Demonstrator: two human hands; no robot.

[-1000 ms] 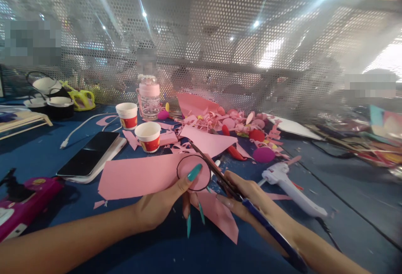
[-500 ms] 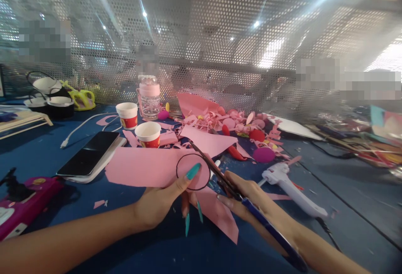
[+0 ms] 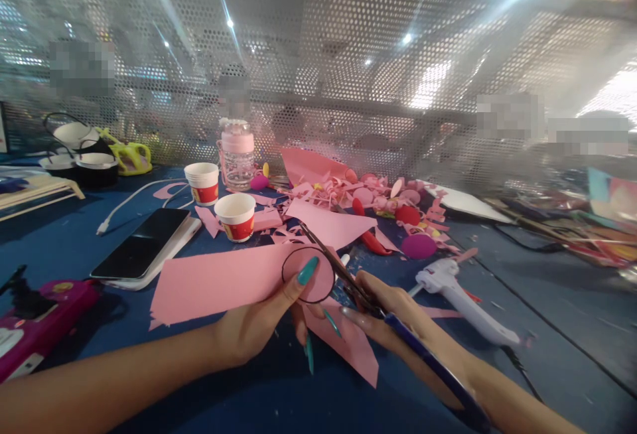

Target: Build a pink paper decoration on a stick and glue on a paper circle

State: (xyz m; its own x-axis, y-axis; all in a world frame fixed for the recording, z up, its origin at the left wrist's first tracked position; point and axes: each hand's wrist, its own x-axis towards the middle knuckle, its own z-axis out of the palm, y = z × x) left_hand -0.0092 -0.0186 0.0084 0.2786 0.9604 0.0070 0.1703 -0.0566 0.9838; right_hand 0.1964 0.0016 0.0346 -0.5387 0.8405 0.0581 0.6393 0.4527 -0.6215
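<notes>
My left hand [image 3: 259, 321] pinches a sheet of pink paper [image 3: 213, 281], with the thumb on top and the other fingers beneath. A circle drawn in dark line lies under the thumb, and its right side meets the paper's cut edge. My right hand [image 3: 398, 314] is closed around scissors [image 3: 423, 354] with blue handles. Their dark blades reach up and left along the right edge of the circle. How far the blades are parted is hard to make out. A pink strip [image 3: 343, 341] hangs below the circle, partly behind my left fingers.
Beyond the hands lies a heap of pink paper scraps [image 3: 343, 188]. Two paper cups [image 3: 236, 218], a bottle [image 3: 237, 155] and a phone [image 3: 144, 241] stand or lie to the left. A white glue gun [image 3: 462, 301] is right of my right hand; a magenta power strip [image 3: 44, 321] sits front left.
The pink sheet has turned, its left end dropping toward me and its top edge now tilting. The circle has shifted slightly right and down with my left fingers. My right hand has barely moved.
</notes>
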